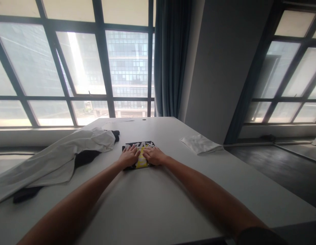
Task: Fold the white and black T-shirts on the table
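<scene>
Pressing down with both palms, the person holds a folded black garment (139,153) flat on the white table (158,204). This garment carries a white and yellow print and lies at mid-table, straight ahead of the person, reduced to a small, compact rectangle. The left hand (129,156) rests on its left half with fingers extended and slightly spread, gripping nothing. The right hand (154,155) rests on its right half, fingers likewise extended and flat, gripping nothing. Both hands touch the garment, and their fingertips nearly meet over the yellow print. Judged from this layout, folding of this garment appears complete or nearly so; only flattening seems to be in hand. One folded white cloth (201,144) lies to the right, well apart from the hands, and appears finished. To the left, a loose white garment (53,160) sprawls across the table, unfolded, and partly covers a dark garment (85,158) whose edges show beneath it at the near and far ends. These two items appear not yet folded, so roughly half of the visible laundry seems left. Whether the dark fabric is one piece or several cannot be determined. Far behind the table stand large windows (83,68) and a blue curtain (170,58).
</scene>
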